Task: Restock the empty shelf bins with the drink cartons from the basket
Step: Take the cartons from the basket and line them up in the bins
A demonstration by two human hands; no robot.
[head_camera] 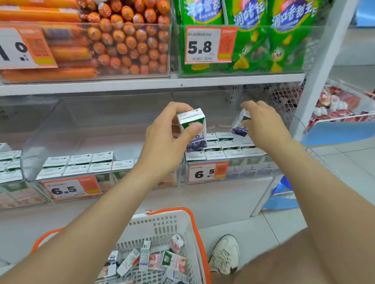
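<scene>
Cartons (145, 258) lie loose in our orange-rimmed basket (196, 229), nearest us. Beyond it, our left hand (169, 140) grips a blueberry drink carton (192, 118) upright between thumb and fingers. Our right hand (263, 124) pinches a second blueberry carton (240, 128), tilted, over the right-hand clear bin (247, 171). To place them well, we should square each carton with the standing rows, lower it into a gap, and release only once it is seated.

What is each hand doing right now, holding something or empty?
Left hand: closed on a small white, green and purple drink carton.
Right hand: closed on a second small white and purple drink carton.
</scene>
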